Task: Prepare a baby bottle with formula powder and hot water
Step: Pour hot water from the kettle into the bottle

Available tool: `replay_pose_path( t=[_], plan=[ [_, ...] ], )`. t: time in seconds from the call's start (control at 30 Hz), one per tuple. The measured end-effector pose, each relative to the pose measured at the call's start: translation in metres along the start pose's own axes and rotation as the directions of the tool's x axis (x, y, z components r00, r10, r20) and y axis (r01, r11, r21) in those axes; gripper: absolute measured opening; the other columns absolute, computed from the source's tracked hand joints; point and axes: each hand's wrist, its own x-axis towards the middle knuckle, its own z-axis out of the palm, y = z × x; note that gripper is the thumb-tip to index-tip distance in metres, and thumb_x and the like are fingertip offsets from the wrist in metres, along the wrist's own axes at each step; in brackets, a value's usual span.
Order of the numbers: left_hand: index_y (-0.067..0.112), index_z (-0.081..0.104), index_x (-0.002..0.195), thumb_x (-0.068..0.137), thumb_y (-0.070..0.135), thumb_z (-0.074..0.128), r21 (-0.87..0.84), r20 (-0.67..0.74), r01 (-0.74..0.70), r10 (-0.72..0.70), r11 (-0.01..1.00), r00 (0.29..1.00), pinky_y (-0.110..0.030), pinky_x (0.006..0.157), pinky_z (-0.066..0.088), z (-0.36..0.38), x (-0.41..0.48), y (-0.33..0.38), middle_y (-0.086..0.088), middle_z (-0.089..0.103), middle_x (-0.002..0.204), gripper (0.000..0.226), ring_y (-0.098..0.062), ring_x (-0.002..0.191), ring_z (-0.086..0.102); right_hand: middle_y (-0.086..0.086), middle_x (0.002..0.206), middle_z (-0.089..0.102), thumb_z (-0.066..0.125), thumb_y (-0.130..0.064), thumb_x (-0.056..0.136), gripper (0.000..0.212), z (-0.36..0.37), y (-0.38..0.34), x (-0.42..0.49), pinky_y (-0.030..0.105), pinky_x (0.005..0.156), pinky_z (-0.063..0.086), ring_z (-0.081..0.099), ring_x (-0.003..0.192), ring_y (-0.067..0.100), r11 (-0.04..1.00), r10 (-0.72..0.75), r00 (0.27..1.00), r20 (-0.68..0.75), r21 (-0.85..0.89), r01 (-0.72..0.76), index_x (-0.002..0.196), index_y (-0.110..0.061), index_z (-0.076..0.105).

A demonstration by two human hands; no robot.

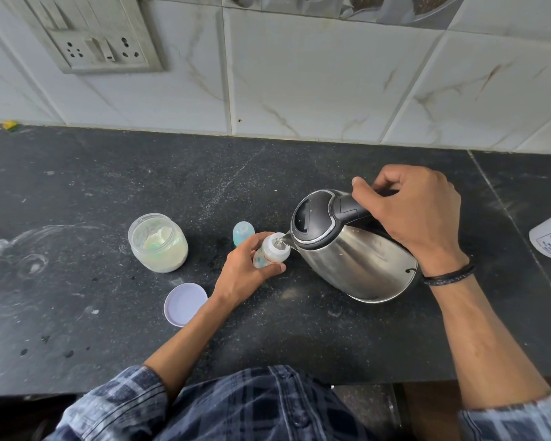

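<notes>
Counter (268, 338): left grip (244, 276) round bottle (272, 253); right grip (417, 218), kettle (357, 262).

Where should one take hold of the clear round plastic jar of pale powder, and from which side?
Wrap the curved side wall of the clear round plastic jar, probably from the view's left, away from the left hand. It stands upright, mouth open, so a grasp from above would likely touch the powder.

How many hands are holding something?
2. The left hand grips the baby bottle; the right hand grips the handle of the kettle. No other hands show.
</notes>
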Motion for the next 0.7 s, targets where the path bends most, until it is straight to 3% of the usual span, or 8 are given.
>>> replay_pose_path(
  t=[0.7],
  plan=[
    [0.039, 0.063, 0.125, 0.076, 0.023, 0.088, -0.008, 0.009, -0.016, 0.016, 1.0, 1.0, -0.018, 0.097, 0.047, 0.0017, 0.0004, -0.0005, 0.022, 0.07, 0.117, 0.058, 0.002, 0.108, 0.065, -0.008, 0.06, 0.066, 0.068, -0.053, 0.086, 0.041, -0.0043, -0.0019, 0.0004, 0.029, 0.063, 0.04, 0.062, 0.063, 0.018, 1.0, -0.004, 1.0, 0.0, -0.002, 0.004, 0.064, -0.018, 0.068]
  ],
)
